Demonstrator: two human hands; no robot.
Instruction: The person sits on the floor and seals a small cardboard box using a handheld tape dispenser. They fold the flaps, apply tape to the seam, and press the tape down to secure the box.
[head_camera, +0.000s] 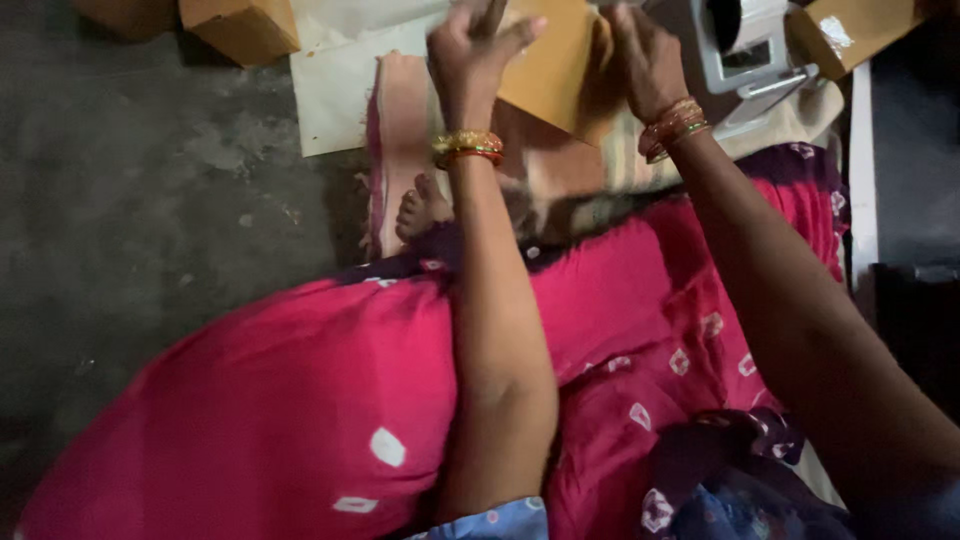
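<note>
- Brown paper envelope (555, 65) sits at the top centre of the head view, flat, plain and tan, with one corner pointing down toward the lap; it is held up between both hands above the pink cloth (300, 400) over the person's legs.
- Left hand (475, 50) is closed on the envelope's left edge, with the fingers curled over the top and the thumb stretched across the paper; gold and red bangles (467, 147) ring that wrist.
- Right hand (648, 60) is pressed on the envelope's right side with the fingers bent down over it; whether it truly grips or only rests there I cannot tell. More bangles (675, 128) sit on that wrist.
- Just beyond the right hand stands a grey machine (745, 50), boxy, with a dark opening on top, cut off by the frame.
- Tan cardboard boxes lie along the top edge: one box (240, 25) at the upper left on the dark floor (130, 200), and another (850, 30) at the upper right with a pale strip of tape on it.
- A white sheet (335, 85) is spread on the floor under the envelope, beside a folded pink-edged pad (395, 140).
- A bare foot (422, 207) peeks out from the cloth, partly hidden behind the left forearm.
- Motion blur softens everything; the envelope's top edge is cropped.
</note>
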